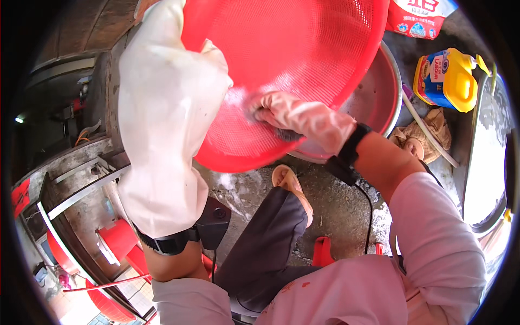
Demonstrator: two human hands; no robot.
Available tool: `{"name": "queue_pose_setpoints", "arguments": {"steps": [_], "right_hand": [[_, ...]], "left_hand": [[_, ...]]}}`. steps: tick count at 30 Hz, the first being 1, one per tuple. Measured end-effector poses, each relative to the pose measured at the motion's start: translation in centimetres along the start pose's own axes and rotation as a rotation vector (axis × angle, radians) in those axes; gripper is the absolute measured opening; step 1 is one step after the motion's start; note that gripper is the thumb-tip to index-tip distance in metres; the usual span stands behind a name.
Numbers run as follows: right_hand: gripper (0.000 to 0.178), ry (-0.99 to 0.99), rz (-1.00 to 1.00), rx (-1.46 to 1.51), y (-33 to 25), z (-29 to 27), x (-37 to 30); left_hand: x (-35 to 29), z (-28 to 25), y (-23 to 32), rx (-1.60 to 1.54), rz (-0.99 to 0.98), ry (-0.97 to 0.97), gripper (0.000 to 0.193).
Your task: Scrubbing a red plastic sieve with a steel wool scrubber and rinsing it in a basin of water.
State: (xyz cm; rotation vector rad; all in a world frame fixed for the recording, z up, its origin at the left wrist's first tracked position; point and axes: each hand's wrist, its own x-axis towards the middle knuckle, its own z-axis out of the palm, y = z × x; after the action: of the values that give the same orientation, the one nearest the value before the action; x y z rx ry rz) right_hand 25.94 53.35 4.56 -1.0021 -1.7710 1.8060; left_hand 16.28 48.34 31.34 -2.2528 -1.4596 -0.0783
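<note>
A large red mesh basket (pixel 271 43) is tilted up in front of me, its inside facing me. My left hand (pixel 181 70), in a long white rubber glove, grips the basket's left rim with the thumb over the inner side. My right hand (pixel 281 111), also gloved, presses a grey scouring pad (pixel 287 134) against the lower inside of the mesh. Motion blurs the pad and the fingertips. Whitish suds show on the mesh between the hands. Behind and below the basket, partly hidden, stands a wide metal basin (pixel 391 86).
At the right are a yellow-and-blue jug (pixel 460 81), a red-and-white packet (pixel 417 19), a pale hose (pixel 430 127) and a brown cloth (pixel 436 132). My sandalled foot (pixel 292 184) rests on wet concrete. A metal-framed rack (pixel 81 195) and red plastic items stand at the left.
</note>
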Motion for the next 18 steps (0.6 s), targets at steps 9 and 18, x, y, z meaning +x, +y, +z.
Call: {"name": "queue_pose_setpoints", "arguments": {"steps": [9,18], "right_hand": [[0.046,0.194,-0.288,-0.616,4.6,-4.1,-4.2],[0.039,0.285,0.195,0.226,10.6,-2.6,-3.9]], "left_hand": [[-0.6,0.5,-0.6,-0.042,-0.048,0.054,0.033],[-3.9,7.7,0.6,-1.18,-0.844,0.179,0.032]]}}
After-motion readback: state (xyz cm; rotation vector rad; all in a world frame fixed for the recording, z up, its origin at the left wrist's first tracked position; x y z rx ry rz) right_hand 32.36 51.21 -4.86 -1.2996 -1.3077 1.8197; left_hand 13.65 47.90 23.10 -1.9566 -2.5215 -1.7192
